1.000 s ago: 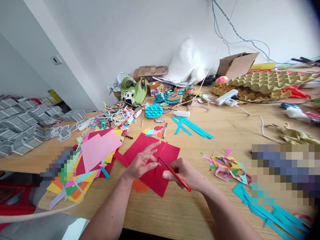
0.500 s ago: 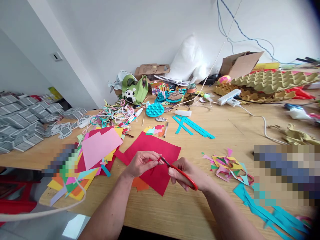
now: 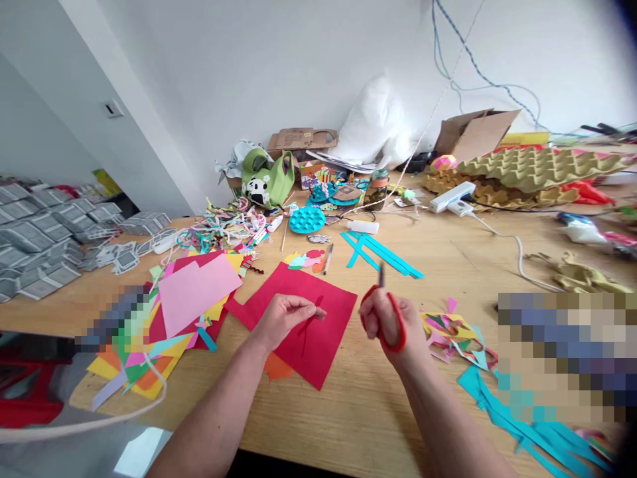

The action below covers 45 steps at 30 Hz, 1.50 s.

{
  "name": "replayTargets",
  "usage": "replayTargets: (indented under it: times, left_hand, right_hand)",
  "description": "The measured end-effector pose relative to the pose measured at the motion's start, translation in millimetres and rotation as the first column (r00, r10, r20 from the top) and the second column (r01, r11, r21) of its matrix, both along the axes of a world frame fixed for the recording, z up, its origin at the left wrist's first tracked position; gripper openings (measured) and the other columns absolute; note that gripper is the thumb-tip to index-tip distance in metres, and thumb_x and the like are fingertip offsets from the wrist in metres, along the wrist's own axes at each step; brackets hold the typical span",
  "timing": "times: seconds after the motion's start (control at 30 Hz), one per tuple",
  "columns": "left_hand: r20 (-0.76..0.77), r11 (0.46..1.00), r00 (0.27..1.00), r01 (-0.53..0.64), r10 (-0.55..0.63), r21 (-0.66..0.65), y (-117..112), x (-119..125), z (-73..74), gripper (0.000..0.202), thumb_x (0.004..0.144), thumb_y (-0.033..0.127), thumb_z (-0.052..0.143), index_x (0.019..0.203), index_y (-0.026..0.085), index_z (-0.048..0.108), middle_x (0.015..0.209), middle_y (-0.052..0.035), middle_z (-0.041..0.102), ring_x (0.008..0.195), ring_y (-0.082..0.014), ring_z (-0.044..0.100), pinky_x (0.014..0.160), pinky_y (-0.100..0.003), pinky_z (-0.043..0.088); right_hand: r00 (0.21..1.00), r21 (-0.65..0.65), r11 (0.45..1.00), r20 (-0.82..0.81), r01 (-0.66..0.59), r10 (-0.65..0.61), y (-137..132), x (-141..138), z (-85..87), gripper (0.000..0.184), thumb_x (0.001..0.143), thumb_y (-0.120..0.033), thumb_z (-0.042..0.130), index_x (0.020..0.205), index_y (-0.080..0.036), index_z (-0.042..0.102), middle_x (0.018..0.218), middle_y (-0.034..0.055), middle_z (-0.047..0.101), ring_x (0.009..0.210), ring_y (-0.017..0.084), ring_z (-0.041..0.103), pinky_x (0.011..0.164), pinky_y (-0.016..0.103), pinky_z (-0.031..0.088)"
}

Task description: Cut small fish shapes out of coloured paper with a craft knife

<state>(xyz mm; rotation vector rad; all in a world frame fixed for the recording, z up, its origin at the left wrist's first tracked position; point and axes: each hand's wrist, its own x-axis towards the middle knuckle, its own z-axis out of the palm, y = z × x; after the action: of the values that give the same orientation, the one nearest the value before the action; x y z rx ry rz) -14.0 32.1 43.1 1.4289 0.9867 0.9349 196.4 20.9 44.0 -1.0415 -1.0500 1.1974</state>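
In the head view, my left hand is above a large red sheet of paper, its thumb and fingers pinched together. A narrow dark red paper strip shows at these fingertips, hard to make out against the sheet. My right hand is wrapped round the red-handled scissors, right of the sheet. Their dark blades point away from me and look closed, apart from the strip. Small cut paper shapes and a pen lie beyond the sheet. An orange piece peeks out under its near edge.
Coloured paper sheets are piled at left. Blue strips lie beyond the scissors; paper scraps and more blue strips lie at right. Farther back are a green bag, a power strip and egg trays.
My right hand has drawn the scissors away from the left hand, to the right, and turned the blades to point away from me. My left hand stays over the red sheet, still pinching.
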Motion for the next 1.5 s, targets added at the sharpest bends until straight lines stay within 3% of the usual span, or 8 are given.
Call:
replayTargets:
  times: [0.1, 0.23, 0.6, 0.8, 1.0, 1.17, 1.33, 1.5]
  left_hand:
    - [-0.004, 0.995, 1.0, 0.023, -0.024, -0.099, 12.3, 17.5, 9.5, 0.03, 0.077, 0.039, 0.073, 0.083, 0.009, 0.075, 0.081, -0.0128, 0.075, 0.072, -0.02, 0.07, 0.072, -0.032, 0.054]
    - [-0.023, 0.981, 0.999, 0.043, -0.049, -0.191, 38.3, 56.4, 12.2, 0.03, 0.073, 0.034, 0.079, 0.089, 0.01, 0.071, 0.081, -0.012, 0.074, 0.068, -0.0183, 0.07, 0.067, -0.03, 0.055]
    - [-0.297, 0.947, 0.951, -0.012, -0.089, -0.322, 98.8, 141.1, -25.7, 0.035, 0.093, 0.035, 0.059, 0.123, 0.016, 0.056, 0.122, -0.0097, 0.058, 0.102, -0.0225, 0.062, 0.085, -0.043, 0.054]
    - [-0.49, 0.988, 0.869, 0.0, -0.077, -0.154, 103.0, 155.5, -28.7, 0.035, 0.093, 0.035, 0.059, 0.123, 0.016, 0.056, 0.122, -0.0097, 0.058, 0.102, -0.0228, 0.061, 0.085, -0.043, 0.054]
    - [-0.629, 0.976, 0.773, 0.068, 0.079, 0.206, 80.0, 119.0, -14.8, 0.03, 0.089, 0.024, 0.064, 0.119, 0.018, 0.062, 0.131, -0.0109, 0.058, 0.121, -0.0242, 0.054, 0.104, -0.043, 0.043]
    - [-0.729, 0.932, 0.656, 0.107, 0.196, 0.346, 45.9, 38.4, -1.0, 0.034, 0.085, 0.023, 0.065, 0.118, 0.016, 0.066, 0.131, -0.0118, 0.061, 0.126, -0.0247, 0.052, 0.111, -0.038, 0.036]
    - [-0.808, 0.92, 0.504, 0.062, 0.306, 0.387, 0.4, -31.5, -3.0, 0.034, 0.087, 0.016, 0.059, 0.12, 0.012, 0.064, 0.129, -0.0164, 0.061, 0.125, -0.0298, 0.052, 0.11, -0.049, 0.035]
    - [-0.843, 0.929, 0.462, 0.097, 0.275, 0.357, -34.8, -47.8, -14.7, 0.026, 0.089, 0.018, 0.057, 0.112, 0.014, 0.067, 0.115, -0.0124, 0.067, 0.11, -0.0268, 0.059, 0.101, -0.044, 0.045]
  right_hand:
    - [0.913, 0.075, 0.928, -0.226, 0.364, -0.34, 5.4, 6.4, 9.4, 0.053, 0.084, -0.06, 0.057, 0.053, -0.017, 0.056, 0.033, -0.0045, 0.044, 0.032, 0.008, 0.039, 0.036, 0.02, 0.028]
    - [0.814, 0.142, 0.831, -0.345, 0.538, -0.467, 8.9, 16.5, 19.1, 0.051, 0.086, -0.058, 0.058, 0.054, -0.018, 0.05, 0.04, -0.0061, 0.044, 0.035, 0.007, 0.041, 0.038, 0.02, 0.03]
    - [0.765, 0.087, 0.798, -0.362, 0.597, -0.533, 11.8, 21.7, 18.8, 0.051, 0.085, -0.057, 0.059, 0.055, -0.016, 0.056, 0.038, -0.0056, 0.045, 0.035, 0.007, 0.042, 0.038, 0.02, 0.031]
    - [0.77, 0.091, 0.799, -0.352, 0.594, -0.532, 12.7, 24.3, 16.5, 0.051, 0.084, -0.058, 0.059, 0.057, -0.016, 0.057, 0.04, -0.0053, 0.047, 0.036, 0.007, 0.043, 0.04, 0.02, 0.032]
    - [0.825, 0.071, 0.84, -0.25, 0.537, -0.507, 11.5, 24.1, 14.4, 0.049, 0.085, -0.059, 0.057, 0.059, -0.017, 0.057, 0.042, -0.005, 0.047, 0.038, 0.009, 0.045, 0.04, 0.021, 0.031]
    - [0.907, 0.036, 0.945, 0.271, 0.324, -0.321, 13.7, 22.4, 3.0, 0.046, 0.083, -0.061, 0.057, 0.071, -0.017, 0.064, 0.057, 0.0028, 0.063, 0.053, 0.016, 0.059, 0.051, 0.025, 0.041]
    - [0.593, -0.043, 0.987, 0.803, 0.155, -0.058, 25.7, 18.1, -18.7, 0.032, 0.085, -0.051, 0.056, 0.088, -0.02, 0.065, 0.076, 0.0076, 0.072, 0.073, 0.026, 0.068, 0.061, 0.03, 0.042]
    - [0.339, -0.044, 0.992, 0.941, 0.114, 0.003, 37.8, 9.5, -38.4, 0.023, 0.089, -0.03, 0.053, 0.104, -0.014, 0.059, 0.091, 0.0139, 0.072, 0.09, 0.028, 0.068, 0.071, 0.031, 0.043]
